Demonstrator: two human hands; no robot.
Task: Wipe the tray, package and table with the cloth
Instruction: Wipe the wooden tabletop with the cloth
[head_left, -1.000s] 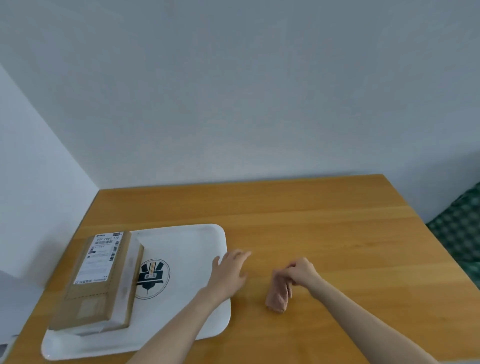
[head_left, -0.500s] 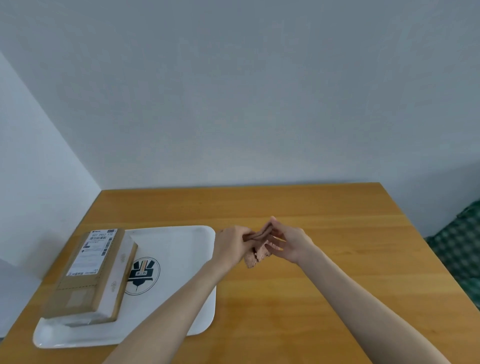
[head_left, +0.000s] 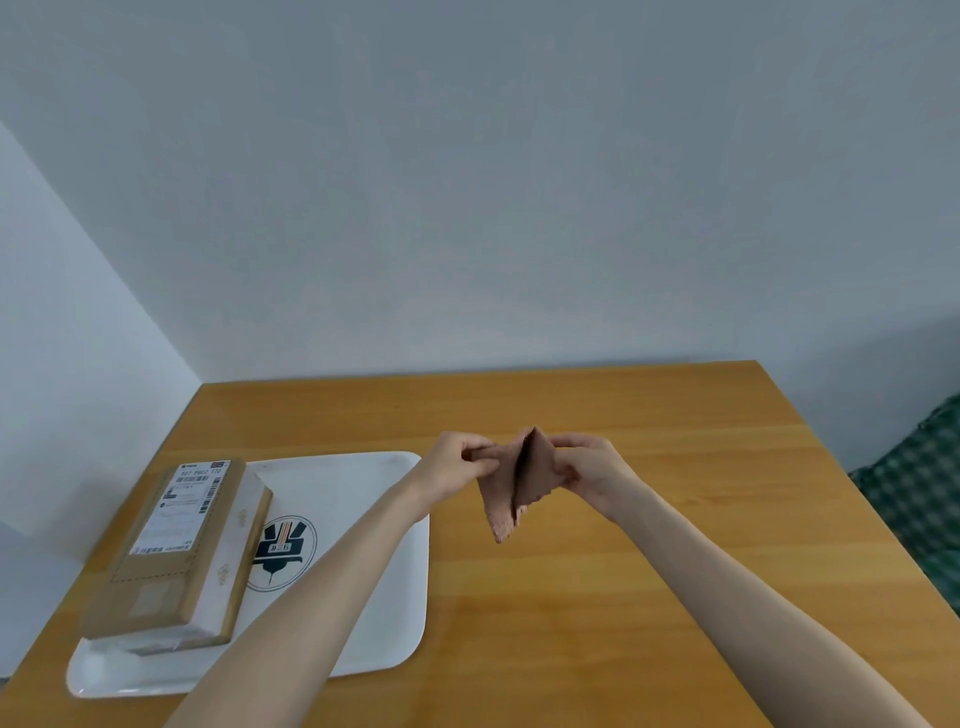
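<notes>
Lighting was soft, even, moderately bright. Package (head_left: 176, 551) cast a faint shadow on the left wall (head_left: 62, 405). Slight overall softness; wide-angle bending was visible at table (head_left: 649, 597) edges. No glare.

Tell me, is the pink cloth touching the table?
Apart. The head view shows the cloth held up by both hands, bare table visible below its hanging corner.

Wooden counter (head_left: 623, 597), light brown w/ visible grain, set into a wall corner at back left. White rectangular tray (head_left: 374, 597) w/ rounded corners lies directly on counter, left side, near front edge; dark round logo printed in tray middle. Rest of counter surface right of tray is bare wood. Tray's front left corner sits close to the counter's edge.
</notes>
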